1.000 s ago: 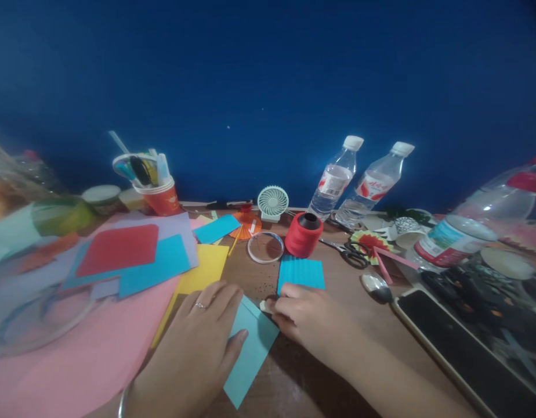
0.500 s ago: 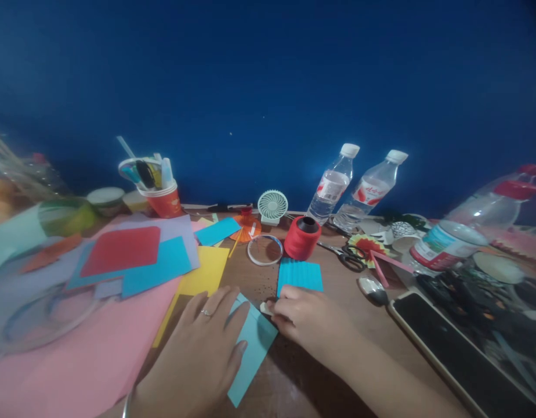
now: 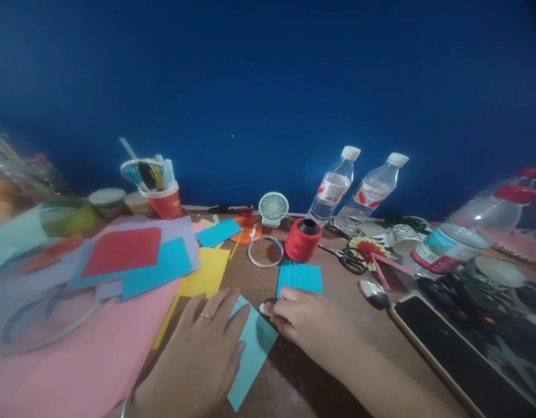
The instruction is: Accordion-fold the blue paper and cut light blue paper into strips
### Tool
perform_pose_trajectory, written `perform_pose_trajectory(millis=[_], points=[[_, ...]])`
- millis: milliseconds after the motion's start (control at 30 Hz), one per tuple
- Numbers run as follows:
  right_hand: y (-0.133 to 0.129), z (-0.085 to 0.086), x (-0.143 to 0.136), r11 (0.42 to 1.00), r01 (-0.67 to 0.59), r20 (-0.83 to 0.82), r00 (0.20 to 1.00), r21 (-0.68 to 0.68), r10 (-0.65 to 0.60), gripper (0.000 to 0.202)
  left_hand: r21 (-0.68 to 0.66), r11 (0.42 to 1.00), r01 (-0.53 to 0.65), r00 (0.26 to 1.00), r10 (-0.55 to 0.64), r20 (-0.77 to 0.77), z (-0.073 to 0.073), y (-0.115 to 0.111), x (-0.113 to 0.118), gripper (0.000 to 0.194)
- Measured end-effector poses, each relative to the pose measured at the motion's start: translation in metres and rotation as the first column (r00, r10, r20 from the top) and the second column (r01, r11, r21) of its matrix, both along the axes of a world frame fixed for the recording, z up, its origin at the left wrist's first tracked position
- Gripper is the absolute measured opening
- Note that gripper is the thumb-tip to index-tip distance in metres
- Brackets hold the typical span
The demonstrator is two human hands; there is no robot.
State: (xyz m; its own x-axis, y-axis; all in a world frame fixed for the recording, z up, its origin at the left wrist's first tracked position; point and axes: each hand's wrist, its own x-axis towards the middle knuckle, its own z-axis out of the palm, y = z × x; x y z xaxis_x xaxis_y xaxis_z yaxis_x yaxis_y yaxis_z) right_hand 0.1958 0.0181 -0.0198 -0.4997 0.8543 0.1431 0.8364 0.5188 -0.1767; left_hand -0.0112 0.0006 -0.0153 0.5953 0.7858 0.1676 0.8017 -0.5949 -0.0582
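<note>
My left hand [image 3: 198, 342] lies flat with its fingers apart on a light blue sheet of paper [image 3: 253, 357], its thumb and fingertips over the paper's left part. A ring is on one finger. Pinched in my right hand [image 3: 300, 316] is a small white eraser [image 3: 264, 309], mostly covered by the fingers, at the upper right edge of that sheet. Small dark crumbs [image 3: 264, 284] dot the table just beyond it. A folded bright blue paper [image 3: 300, 276] lies beyond my right hand, in front of a red thread spool [image 3: 302, 241].
Coloured paper sheets [image 3: 115, 348] spread over the left side. A red cup of pens [image 3: 166, 202], a small fan [image 3: 274, 208] and water bottles [image 3: 333, 188] stand at the back. Scissors [image 3: 350, 258], a spoon [image 3: 374, 293] and a phone [image 3: 451, 348] lie to the right.
The scene sits very slightly lower in the view. Both hands and the light blue sheet keep nearly the same positions.
</note>
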Motion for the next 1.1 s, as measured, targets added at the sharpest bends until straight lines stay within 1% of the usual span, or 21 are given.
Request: perform_pose_trajectory(millis=[167, 300, 433, 567, 767, 900, 1100], points=[[-0.001, 0.002, -0.002, 1.000, 0.002, 0.012, 1.000, -0.003, -0.002, 0.007, -0.035, 0.999, 0.007, 1.000, -0.008, -0.027, -0.002, 0.000, -0.001, 0.039], [-0.001, 0.002, -0.002, 1.000, 0.009, 0.024, 1.000, -0.008, -0.009, 0.009, -0.040, 0.999, -0.016, 1.000, 0.017, 0.008, -0.002, 0.000, -0.001, 0.038], [0.000, 0.002, -0.002, 1.000, -0.005, 0.011, 1.000, -0.016, 0.005, 0.009, -0.055, 0.998, -0.007, 0.999, 0.009, 0.038, 0.004, -0.001, 0.000, 0.041], [0.001, 0.002, -0.002, 1.000, 0.001, 0.003, 1.000, -0.009, -0.001, 0.009, -0.090, 0.996, -0.018, 0.998, 0.024, 0.065, 0.009, -0.002, 0.001, 0.038], [0.000, 0.005, -0.003, 1.000, -0.001, 0.027, 1.000, -0.006, 0.001, 0.009, -0.023, 1.000, 0.014, 0.999, -0.013, 0.045, 0.001, 0.001, -0.003, 0.041], [0.001, 0.004, -0.003, 1.000, 0.000, 0.034, 0.999, -0.014, 0.000, 0.010, -0.049, 0.999, 0.001, 0.999, 0.000, 0.035, 0.001, 0.004, -0.004, 0.046], [0.001, 0.003, -0.003, 1.000, -0.003, 0.019, 1.000, -0.007, 0.003, 0.010, -0.080, 0.997, -0.022, 0.999, 0.024, 0.030, 0.004, 0.005, -0.004, 0.044]])
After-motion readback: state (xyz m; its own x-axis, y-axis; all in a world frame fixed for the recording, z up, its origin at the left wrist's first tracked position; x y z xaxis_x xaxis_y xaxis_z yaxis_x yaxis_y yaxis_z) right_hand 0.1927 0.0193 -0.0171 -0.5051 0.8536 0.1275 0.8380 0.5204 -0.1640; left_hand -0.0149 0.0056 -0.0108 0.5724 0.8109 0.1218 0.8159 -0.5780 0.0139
